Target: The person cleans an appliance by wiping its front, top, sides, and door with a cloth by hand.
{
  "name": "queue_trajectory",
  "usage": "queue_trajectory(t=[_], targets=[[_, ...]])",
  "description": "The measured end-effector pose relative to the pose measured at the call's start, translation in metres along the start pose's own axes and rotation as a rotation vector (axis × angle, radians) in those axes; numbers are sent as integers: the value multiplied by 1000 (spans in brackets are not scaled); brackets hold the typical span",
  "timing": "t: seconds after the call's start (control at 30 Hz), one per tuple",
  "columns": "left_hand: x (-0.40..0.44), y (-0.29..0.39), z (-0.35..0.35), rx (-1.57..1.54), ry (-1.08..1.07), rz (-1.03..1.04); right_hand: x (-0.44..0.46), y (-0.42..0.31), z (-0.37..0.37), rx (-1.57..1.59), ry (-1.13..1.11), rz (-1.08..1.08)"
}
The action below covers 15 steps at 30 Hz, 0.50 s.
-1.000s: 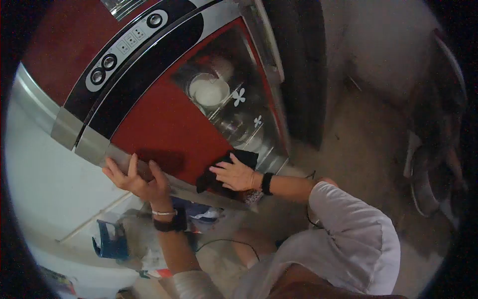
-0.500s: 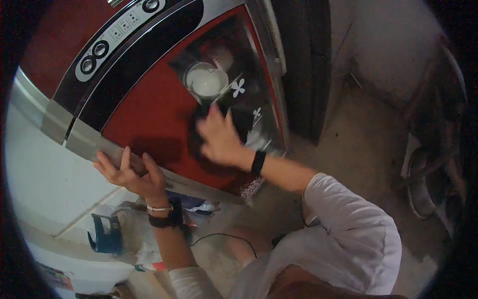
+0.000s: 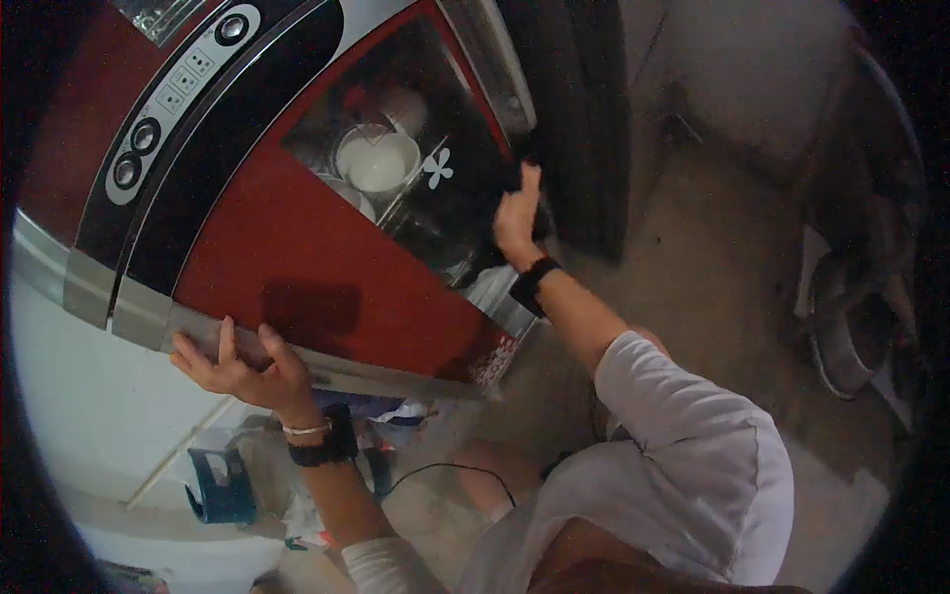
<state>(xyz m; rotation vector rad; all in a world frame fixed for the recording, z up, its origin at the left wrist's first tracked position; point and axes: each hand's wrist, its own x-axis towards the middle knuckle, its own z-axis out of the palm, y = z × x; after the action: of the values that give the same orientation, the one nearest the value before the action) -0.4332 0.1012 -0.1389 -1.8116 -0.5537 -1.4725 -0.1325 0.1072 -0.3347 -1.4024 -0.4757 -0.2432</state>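
A cabinet with a red door (image 3: 287,247) and a dark glass panel (image 3: 435,109) fills the left and middle of the view; white bowls (image 3: 377,161) show behind the glass. My left hand (image 3: 242,368) rests with spread fingers on the door's silver edge and holds nothing. My right hand (image 3: 519,216) is at the right edge of the glass, its fingers closed around a black cloth (image 3: 511,180), which is hard to separate from the dark background.
Round knobs (image 3: 233,29) sit on the cabinet's control strip (image 3: 184,87). Below the door are a blue plastic item (image 3: 224,488) and a thin black cable (image 3: 450,465). Metal items (image 3: 841,346) stand at the right, beyond the floor (image 3: 683,287).
My right hand has moved with the black cloth from the door's lower part up across the glass to its right edge. My left hand remains on the silver edge. The view has shifted.
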Motion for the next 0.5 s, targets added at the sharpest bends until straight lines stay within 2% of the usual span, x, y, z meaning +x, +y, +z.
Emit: queue_trajectory(t=[0.03, 0.07, 0.13, 0.2, 0.27, 0.33, 0.4, 0.43, 0.5], targets=[[1, 0, 0, -1, -6, 5, -14, 41, 4, 76, 44, 106], [1, 1, -2, -5, -12, 8, -22, 71, 4, 588, 102, 449], [0, -1, -4, -2, -18, 17, -26, 36, -26, 993, 155, 754], [1, -2, -3, -1, -35, 36, -9, 73, -13, 1069, 4, 739], [1, 1, 0, 3, 21, 62, 15, 61, -11, 953, -143, 494], [3, 1, 0, -14, 2, 79, 53, -6, -24, 1050, -319, 523], [2, 4, -1, 31, -22, 88, 73, 5, -15, 1298, -388, 798], [3, 5, 1, 16, -29, 94, 78, 31, 5, 1046, -200, 598], [4, 7, 4, -68, -7, 95, 62, 91, 17, 792, -15, 419]])
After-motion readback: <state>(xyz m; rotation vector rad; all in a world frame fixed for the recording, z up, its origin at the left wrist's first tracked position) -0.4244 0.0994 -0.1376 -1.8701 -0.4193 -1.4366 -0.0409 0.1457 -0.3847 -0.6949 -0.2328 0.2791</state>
